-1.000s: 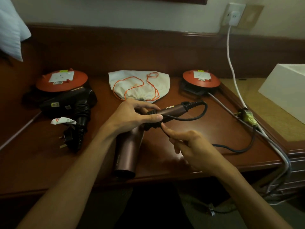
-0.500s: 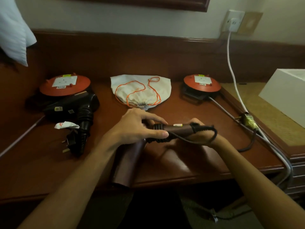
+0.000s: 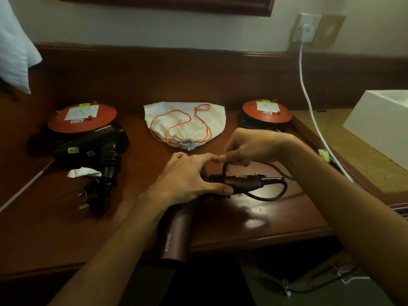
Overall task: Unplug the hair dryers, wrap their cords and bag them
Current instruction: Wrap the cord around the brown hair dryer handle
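Observation:
A maroon hair dryer lies at the table's front edge, its barrel pointing toward me and its handle pointing right. My left hand grips it where barrel meets handle. My right hand is above the handle, pinching the dryer's black cord, which loops around the handle's end. A black hair dryer rests at the left with its cord coiled and its plug loose on the table. A white drawstring bag with orange string lies flat at the back centre.
Two red-topped cord reels stand at the back, the left reel and the right reel. A white cable hangs from a wall socket. A white box sits at the right, a white pillow at the upper left.
My right hand has carried the black cord from the near side of the handle, under it, then up over the far side. My left hand has kept its grip on the dryer.

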Demonstrator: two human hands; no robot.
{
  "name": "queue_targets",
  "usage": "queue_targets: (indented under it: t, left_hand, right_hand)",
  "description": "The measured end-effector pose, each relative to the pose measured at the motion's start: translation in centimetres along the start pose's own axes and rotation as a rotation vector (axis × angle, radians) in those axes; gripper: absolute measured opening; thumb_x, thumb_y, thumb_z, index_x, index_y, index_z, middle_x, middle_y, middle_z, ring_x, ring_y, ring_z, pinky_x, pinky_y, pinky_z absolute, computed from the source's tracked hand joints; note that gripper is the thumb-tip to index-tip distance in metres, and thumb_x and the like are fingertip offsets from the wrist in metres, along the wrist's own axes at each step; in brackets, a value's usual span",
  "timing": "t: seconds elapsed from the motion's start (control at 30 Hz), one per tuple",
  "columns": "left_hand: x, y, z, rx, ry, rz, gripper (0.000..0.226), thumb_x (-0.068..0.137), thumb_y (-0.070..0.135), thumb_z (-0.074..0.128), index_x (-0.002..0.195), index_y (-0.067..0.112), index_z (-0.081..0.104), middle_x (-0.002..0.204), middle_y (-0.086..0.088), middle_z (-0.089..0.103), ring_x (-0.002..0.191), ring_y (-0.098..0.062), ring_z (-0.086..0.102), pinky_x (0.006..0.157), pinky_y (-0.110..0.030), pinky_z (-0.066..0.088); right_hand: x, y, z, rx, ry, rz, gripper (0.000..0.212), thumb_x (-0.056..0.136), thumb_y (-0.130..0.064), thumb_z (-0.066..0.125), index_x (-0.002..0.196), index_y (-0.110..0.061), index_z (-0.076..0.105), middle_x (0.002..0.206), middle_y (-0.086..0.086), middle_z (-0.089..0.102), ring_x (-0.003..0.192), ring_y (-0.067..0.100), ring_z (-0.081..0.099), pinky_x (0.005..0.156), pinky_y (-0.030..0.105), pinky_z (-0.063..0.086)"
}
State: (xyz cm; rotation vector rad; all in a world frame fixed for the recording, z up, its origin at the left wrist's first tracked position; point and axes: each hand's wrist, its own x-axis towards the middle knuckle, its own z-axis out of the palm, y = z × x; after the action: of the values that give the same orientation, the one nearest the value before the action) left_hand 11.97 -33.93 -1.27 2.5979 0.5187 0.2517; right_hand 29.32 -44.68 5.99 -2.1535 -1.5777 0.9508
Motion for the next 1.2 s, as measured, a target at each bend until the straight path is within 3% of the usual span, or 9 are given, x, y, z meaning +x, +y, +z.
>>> queue_targets:
  t: [0.1,0.23,0.43,0.6,0.77,0.87,1.0,1.1,1.2]
  left_hand:
    - [0.2,0.7,-0.4,0.003,-0.009,0.044,0.069,0.070,0.088,0.051,0.133,0.060,0.051,0.085,0.022,0.062,0.098,0.000,0.054,0.102,-0.035,0.027]
    - [0.0,0.6,-0.6,0.014,-0.045,0.078,0.042,0.084,0.081,0.045,0.121,0.065,0.058,0.074,0.025,0.055,0.086,0.015,0.043,0.107,-0.039,0.021]
    - [0.0,0.6,-0.6,0.010,-0.017,0.045,0.068,0.071,0.087,0.038,0.132,0.061,0.055,0.098,0.019,0.070,0.092,0.008,0.046,0.106,-0.038,0.024]
    - [-0.1,0.4,-0.5,-0.033,0.041,0.053,0.067,0.071,0.090,0.040,0.124,0.056,0.065,0.073,0.023,0.063,0.079,0.014,0.051,0.100,-0.042,0.039]
    - [-0.3,-0.7,-0.7,-0.118,0.168,0.051,0.050,0.074,0.086,0.053,0.109,0.057,0.071,0.069,0.021,0.073,0.074,0.010,0.066,0.090,-0.041,0.051]
    - [-0.6,-1.1,-1.0,-0.218,0.185,0.037,0.048,0.074,0.082,0.063,0.108,0.051,0.076,0.074,0.013,0.076,0.074,0.005,0.070,0.084,-0.037,0.056]
    - [-1.1,-1.8,-0.7,-0.161,0.228,0.073,0.057,0.070,0.091,0.053,0.108,0.054,0.074,0.077,0.016,0.075,0.080,0.003,0.069,0.084,-0.039,0.054]
    - [-1.5,-1.8,-0.8,-0.181,0.251,0.074,0.060,0.062,0.091,0.061,0.106,0.053,0.076,0.083,0.015,0.076,0.085,0.000,0.069,0.083,-0.033,0.055]
    - [-1.9,-2.0,-0.9,-0.279,0.254,0.086,0.062,0.057,0.084,0.072,0.106,0.047,0.078,0.086,0.011,0.077,0.089,-0.005,0.070,0.082,-0.033,0.058]
  right_hand:
    - [-0.5,-0.9,-0.2,-0.142,-0.041,-0.041,0.028,0.100,-0.026,0.061,0.085,-0.011,0.078,0.066,0.001,0.061,0.057,0.007,0.050,0.056,0.021,0.043]
    - [-1.8,-1.1,0.1,-0.196,-0.073,-0.100,0.024,0.099,-0.024,0.060,0.088,-0.015,0.079,0.069,0.004,0.067,0.059,0.010,0.052,0.060,0.027,0.043]
    - [-3.5,-1.1,1.8,-0.055,0.053,-0.008,0.020,0.099,-0.011,0.059,0.093,-0.009,0.078,0.068,-0.001,0.074,0.059,0.009,0.068,0.058,0.020,0.053]
    - [-5.7,-0.9,3.4,-0.057,0.286,-0.046,0.014,0.094,-0.009,0.064,0.087,-0.013,0.075,0.071,0.005,0.075,0.062,0.020,0.073,0.059,0.042,0.062]
    - [-8.5,0.8,4.9,0.129,0.244,-0.160,0.042,0.098,-0.003,0.058,0.129,-0.030,0.067,0.080,0.004,0.074,0.055,0.014,0.066,0.056,0.025,0.055]
    - [-7.9,3.0,6.4,0.226,0.241,-0.249,0.049,0.100,-0.003,0.056,0.140,-0.031,0.058,0.083,0.006,0.073,0.056,0.018,0.061,0.057,0.024,0.049]
    - [-6.9,5.2,8.7,0.299,0.296,-0.305,0.048,0.098,-0.003,0.059,0.135,-0.034,0.062,0.082,0.006,0.074,0.055,0.017,0.056,0.055,0.035,0.050]
    - [-6.1,5.7,11.1,0.323,0.532,-0.329,0.033,0.093,-0.007,0.068,0.119,-0.025,0.075,0.085,0.006,0.077,0.055,0.024,0.064,0.054,0.049,0.053]
    - [-5.4,5.7,12.4,0.229,0.720,-0.374,0.016,0.088,-0.009,0.073,0.101,-0.015,0.079,0.077,-0.001,0.077,0.063,0.014,0.071,0.058,0.028,0.057]
